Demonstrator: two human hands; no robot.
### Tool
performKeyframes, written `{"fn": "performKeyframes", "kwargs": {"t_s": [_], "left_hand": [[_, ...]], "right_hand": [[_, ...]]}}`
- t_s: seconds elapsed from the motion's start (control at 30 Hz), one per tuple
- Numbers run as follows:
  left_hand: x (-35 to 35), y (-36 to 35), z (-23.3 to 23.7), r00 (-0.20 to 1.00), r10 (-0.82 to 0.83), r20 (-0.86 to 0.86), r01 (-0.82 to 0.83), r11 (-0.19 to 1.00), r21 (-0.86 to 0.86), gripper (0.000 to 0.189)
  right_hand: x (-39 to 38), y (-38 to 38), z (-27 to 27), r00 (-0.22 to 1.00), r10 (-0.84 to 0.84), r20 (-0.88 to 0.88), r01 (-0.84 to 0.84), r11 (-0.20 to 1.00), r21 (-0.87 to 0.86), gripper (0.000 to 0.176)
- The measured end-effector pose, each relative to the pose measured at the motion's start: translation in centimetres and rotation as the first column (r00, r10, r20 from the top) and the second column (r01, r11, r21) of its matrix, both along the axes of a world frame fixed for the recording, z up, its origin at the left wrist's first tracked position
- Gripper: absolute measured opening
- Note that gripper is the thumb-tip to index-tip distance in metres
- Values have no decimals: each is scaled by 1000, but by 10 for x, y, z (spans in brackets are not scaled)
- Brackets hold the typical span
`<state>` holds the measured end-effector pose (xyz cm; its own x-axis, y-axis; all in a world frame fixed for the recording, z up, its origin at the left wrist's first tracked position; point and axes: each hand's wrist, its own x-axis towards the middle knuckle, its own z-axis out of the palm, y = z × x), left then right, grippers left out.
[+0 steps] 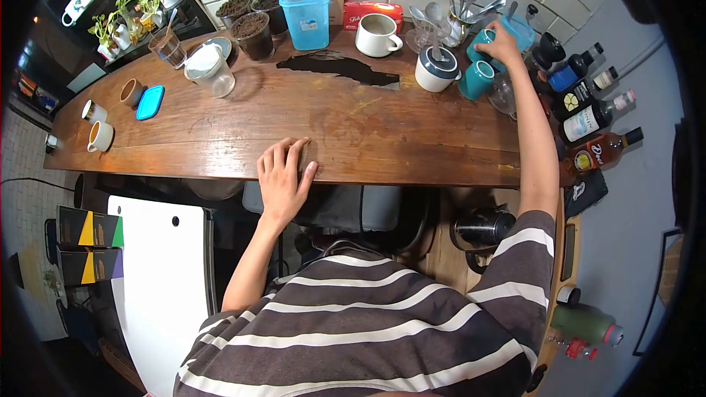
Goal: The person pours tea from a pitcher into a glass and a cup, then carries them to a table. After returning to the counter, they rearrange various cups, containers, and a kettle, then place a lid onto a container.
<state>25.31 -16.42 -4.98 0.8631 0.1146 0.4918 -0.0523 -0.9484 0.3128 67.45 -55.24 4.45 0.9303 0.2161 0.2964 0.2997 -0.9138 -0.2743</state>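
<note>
Wooden counter [257, 121] across upper half of frame. Left hand [282, 180] at its near edge, centre, fingers slightly spread, holding nothing. Right hand [501, 45], upper right, reaching to rear teal cup [482, 38]; fingers narrow, can't tell if closed on it. Front teal cup [476, 79] and lidded white jar [435, 70] nearby; crowding calls for careful fingers. Bottle label [581, 124], right, partly reads "NIN"; red box [373, 12] script unclear.

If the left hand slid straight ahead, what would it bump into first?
Probably the jagged dark patch in the tabletop, though I can't tell its depth. Past that, the left hand seems lined up with the blue container.
</note>
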Motion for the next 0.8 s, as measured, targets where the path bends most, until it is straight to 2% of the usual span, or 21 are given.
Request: {"fn": "performKeyframes", "kwargs": {"t_s": [0.13, 0.8], "left_hand": [[2, -1, -5, 999, 36, -8, -35, 996, 88, 41], [2, 0, -6, 999, 39, -11, -38, 993, 115, 42]], "right_hand": [[9, -2, -15, 1000, 2, -26, -3, 1000, -21, 68], [19, -4, -34, 994, -14, -106, 7, 997, -72, 75]]}}
